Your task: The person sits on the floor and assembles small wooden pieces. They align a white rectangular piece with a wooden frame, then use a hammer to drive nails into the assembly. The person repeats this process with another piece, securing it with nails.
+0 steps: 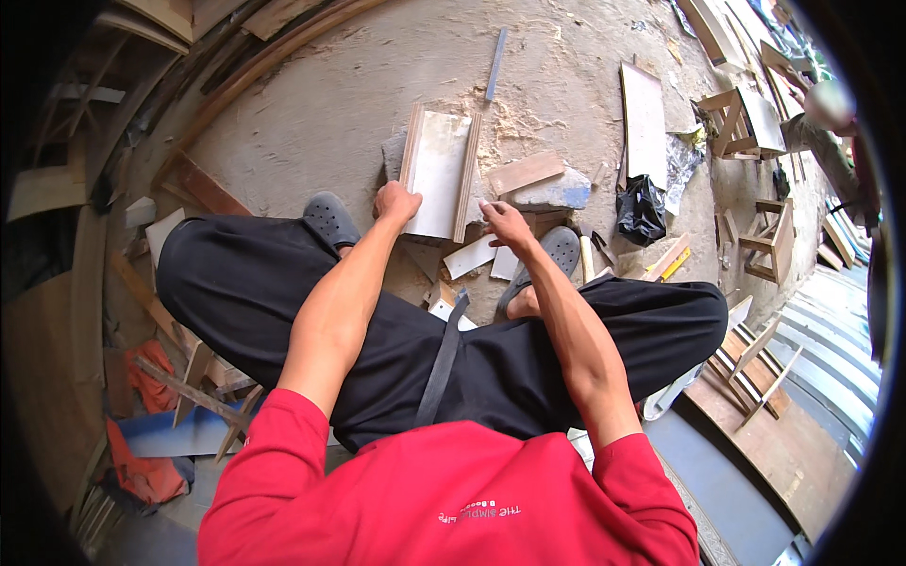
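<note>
Open floor [321, 104] ahead, left hand [397, 204] gripping wooden trough [440, 160] at edge, right hand [508, 226] unclasped

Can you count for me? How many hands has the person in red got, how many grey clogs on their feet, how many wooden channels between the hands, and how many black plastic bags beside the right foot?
Left hand and right hand: 2
Grey clogs: 2
Wooden channel: 1
Black plastic bag: 1
Total: 6

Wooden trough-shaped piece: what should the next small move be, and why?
Probably bring the right hand in to steady the right rail: the left hand grips the wooden piece at its left rail, while the right hand's fingers sit beside it, apparently not touching.
</note>
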Motion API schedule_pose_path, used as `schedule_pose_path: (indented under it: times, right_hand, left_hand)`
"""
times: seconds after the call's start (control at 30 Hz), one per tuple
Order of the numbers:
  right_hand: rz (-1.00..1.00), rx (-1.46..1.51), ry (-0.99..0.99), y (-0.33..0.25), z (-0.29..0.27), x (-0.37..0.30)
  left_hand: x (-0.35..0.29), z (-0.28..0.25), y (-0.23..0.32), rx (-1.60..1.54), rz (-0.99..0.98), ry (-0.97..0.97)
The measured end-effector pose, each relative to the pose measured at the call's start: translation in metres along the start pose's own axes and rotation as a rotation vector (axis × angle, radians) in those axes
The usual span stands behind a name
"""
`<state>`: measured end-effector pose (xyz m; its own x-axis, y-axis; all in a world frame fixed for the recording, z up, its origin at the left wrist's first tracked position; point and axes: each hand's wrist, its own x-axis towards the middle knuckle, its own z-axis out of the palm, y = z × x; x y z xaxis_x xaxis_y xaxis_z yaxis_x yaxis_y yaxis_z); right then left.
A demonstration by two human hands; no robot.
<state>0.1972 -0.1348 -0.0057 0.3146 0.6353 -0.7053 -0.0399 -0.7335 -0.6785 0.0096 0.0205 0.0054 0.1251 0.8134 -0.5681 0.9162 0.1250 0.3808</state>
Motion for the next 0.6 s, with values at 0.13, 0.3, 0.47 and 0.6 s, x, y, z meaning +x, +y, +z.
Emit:
schedule_pose_path:
  times: [0.13,0.3,0.47,0.6]
  right_hand:
    - [0.042,-0.043,-0.049,-0.023,0.019,-0.014]
    - [0.054,-0.016,-0.099,-0.03,0.028,-0.014]
    - [0.091,0.098,-0.006,-0.017,0.044,-0.01]
    - [0.072,0.272,-0.021,-0.017,0.056,-0.025]
  left_hand:
    - [0.017,-0.005,-0.012,0.003,0.049,-0.094]
    - [0.011,-0.015,-0.026,-0.292,0.034,-0.289]
    - [-0.011,-0.024,-0.036,-0.59,-0.103,-0.449]
    - [-0.007,-0.01,-0.053,-0.782,-0.118,-0.486]
